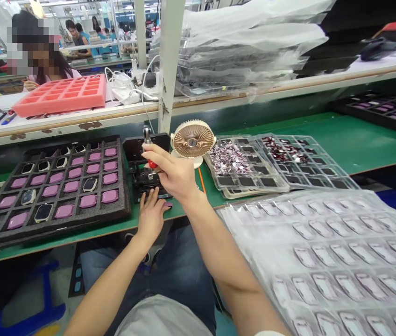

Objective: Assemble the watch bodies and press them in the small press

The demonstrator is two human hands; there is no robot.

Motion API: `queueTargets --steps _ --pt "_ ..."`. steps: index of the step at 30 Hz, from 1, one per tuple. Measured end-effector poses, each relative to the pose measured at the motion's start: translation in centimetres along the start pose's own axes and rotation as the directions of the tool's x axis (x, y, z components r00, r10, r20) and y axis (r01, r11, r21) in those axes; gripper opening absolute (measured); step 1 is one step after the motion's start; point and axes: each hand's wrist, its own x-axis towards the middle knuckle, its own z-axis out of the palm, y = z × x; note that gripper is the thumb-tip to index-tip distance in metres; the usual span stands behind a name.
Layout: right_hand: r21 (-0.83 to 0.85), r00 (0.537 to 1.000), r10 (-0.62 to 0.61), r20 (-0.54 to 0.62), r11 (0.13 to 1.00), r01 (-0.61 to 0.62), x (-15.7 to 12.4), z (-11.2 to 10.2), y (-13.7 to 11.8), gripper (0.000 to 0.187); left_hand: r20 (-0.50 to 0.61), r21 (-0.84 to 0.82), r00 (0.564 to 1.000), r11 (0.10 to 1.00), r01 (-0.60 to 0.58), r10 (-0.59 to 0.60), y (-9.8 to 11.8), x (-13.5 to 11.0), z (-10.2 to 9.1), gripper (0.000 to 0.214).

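My right hand (pixel 170 173) closes around the red-gripped lever (pixel 152 164) of a black metal press jig (pixel 142 173) standing on the green bench. My left hand (pixel 151 217) holds nothing, its fingers spread and touching the jig's front edge. To the left lies a black foam tray (pixel 121 205) with rows of square watch-like devices (pixel 43 213) and pink pads (pixel 88 200). The jig's base is partly hidden behind my right hand.
A small tan desk fan (pixel 193 139) stands behind the jig. Clear trays (pixel 247 184) hold pink and dark red pieces. A stack of clear blister sheets (pixel 324 261) covers the right foreground. A shelf (pixel 79 116) above holds a red foam tray (pixel 60 95), and a co-worker (pixel 49 74) sits beyond.
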Motion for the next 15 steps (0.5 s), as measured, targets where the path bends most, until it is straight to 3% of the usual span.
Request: queueTargets --steps 5,8,12,14,15 --pt "-0.017 0.999 0.050 0.003 0.999 -0.050 -0.6 -1.5 0.7 0.053 0.016 -0.009 0.999 0.999 -0.036 0.036 1.1 0.6 1.0 0.015" --pt "0.053 0.995 0.089 -0.036 0.995 -0.087 1.6 -2.4 0.7 0.055 0.018 -0.045 0.998 0.997 -0.057 0.058 0.8 0.4 1.1 0.016" --pt "-0.022 0.945 0.165 -0.281 0.984 -0.178 5.0 -3.6 0.1 0.042 0.011 -0.101 0.996 0.991 -0.089 0.091 -0.7 0.0 0.7 0.018" --pt "-0.057 0.908 0.191 -0.373 0.972 -0.227 4.1 -3.6 -0.2 0.026 -0.001 -0.127 0.994 0.986 -0.106 0.107 -1.5 -0.1 0.2 0.019" --pt "-0.064 0.907 0.219 -0.360 0.964 -0.259 2.7 -3.3 -0.3 0.020 -0.010 -0.139 0.993 0.984 -0.115 0.114 -1.9 -0.1 0.0 0.019"
